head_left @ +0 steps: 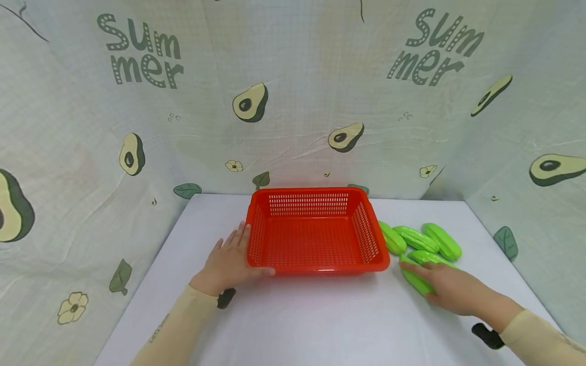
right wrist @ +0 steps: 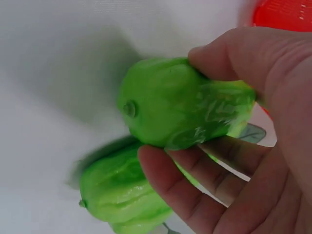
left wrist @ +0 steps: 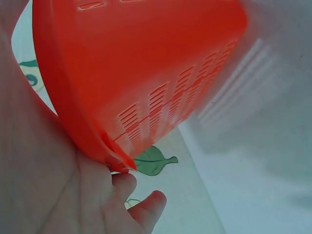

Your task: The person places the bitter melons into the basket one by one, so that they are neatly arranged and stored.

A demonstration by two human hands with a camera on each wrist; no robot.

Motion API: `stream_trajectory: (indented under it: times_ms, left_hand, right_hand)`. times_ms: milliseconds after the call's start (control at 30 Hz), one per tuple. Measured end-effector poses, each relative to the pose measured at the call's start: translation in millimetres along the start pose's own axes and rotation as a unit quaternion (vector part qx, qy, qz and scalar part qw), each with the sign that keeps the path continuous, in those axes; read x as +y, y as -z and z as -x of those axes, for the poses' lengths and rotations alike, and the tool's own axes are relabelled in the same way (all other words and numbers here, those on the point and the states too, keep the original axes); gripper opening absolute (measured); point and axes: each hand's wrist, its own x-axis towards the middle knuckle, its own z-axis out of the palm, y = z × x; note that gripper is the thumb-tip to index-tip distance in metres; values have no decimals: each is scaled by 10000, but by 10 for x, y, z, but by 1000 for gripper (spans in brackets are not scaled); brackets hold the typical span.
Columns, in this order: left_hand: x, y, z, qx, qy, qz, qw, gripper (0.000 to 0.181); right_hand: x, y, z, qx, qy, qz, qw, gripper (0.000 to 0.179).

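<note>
A red plastic basket [head_left: 316,269] with slotted walls stands at the table's middle, its inside bare. My left hand [head_left: 232,262] rests along its left rim with fingers straight and spread, the thumb on the front corner. In the left wrist view, the palm lies against the rim of the basket [left wrist: 146,53]. Right of the basket, my right hand [head_left: 450,287] grips a bright green cucumber [head_left: 415,278]. The right wrist view shows this cucumber [right wrist: 165,102] between thumb and fingers. Another cucumber [right wrist: 122,187] lies beside it, close to the fingertips.
Several more green cucumbers [head_left: 441,240] lie grouped on the white table [head_left: 320,320], right of the basket. One cucumber [head_left: 391,239] is partly hidden by the basket's right rim. A cloth [head_left: 293,61] printed with avocados hangs behind and at both sides.
</note>
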Motion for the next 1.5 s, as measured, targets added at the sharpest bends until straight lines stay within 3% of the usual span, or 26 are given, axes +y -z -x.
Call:
stream_trajectory:
  times_ms: [267,733,933,1200,1500]
  left_hand:
    - [-11,33,26,-41,127,36,9999,132]
    - [-48,18,10,46,75,59,9999,131]
    - [-46,13,7,70,51,80,9999,132]
    - [-49,-7,9,108,49,201,9997,131]
    - [-28,-40,-32,144,-64,166,9997,129]
  right_hand:
    - [32,304,67,48,-105,-461,9989,83]
    - [66,613,8,132,23,-224,9997,84]
    - [31,810,-91,352,371,-62,9987,86]
    - [-307,1158,-548,284,780,-85,9965,84]
    - [-949,1233,-1436,-634,904,-958,9893,84]
